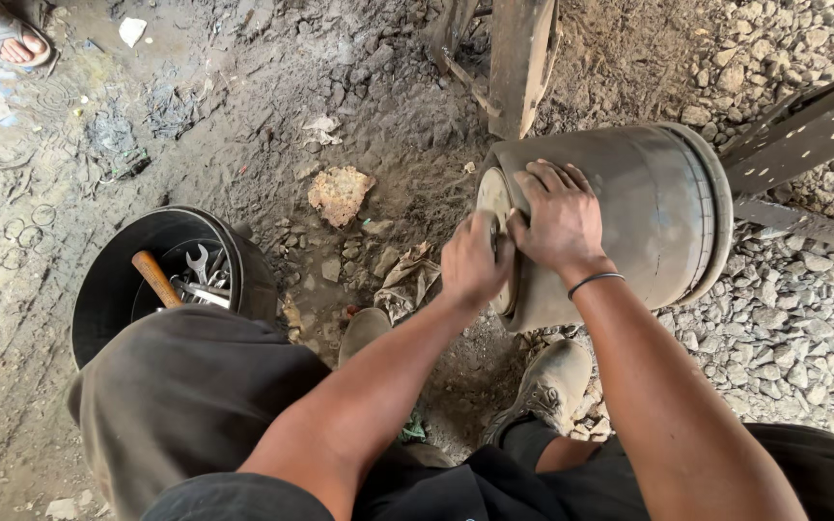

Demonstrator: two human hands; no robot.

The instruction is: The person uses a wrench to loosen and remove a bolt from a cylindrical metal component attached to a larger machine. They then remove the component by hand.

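A dusty grey rubber air-spring drum (644, 207) lies on its side on the ground, its metal end plate (494, 198) facing left. My right hand (557, 217) is spread over the drum's upper left edge, pressing against it; a black band circles that wrist. Closed against the end plate just below, my left hand (473, 259) seems to grip a small dark part there, which its fingers hide.
A black bucket (108, 280) at the left holds wrenches (200, 280) and a wooden-handled tool (156, 278). My boots (547, 386) stand on dirt beside grey gravel (793, 328). Metal frame bars (803, 130) and a post (518, 58) stand behind. Another person's sandalled foot (12, 34) is at top left.
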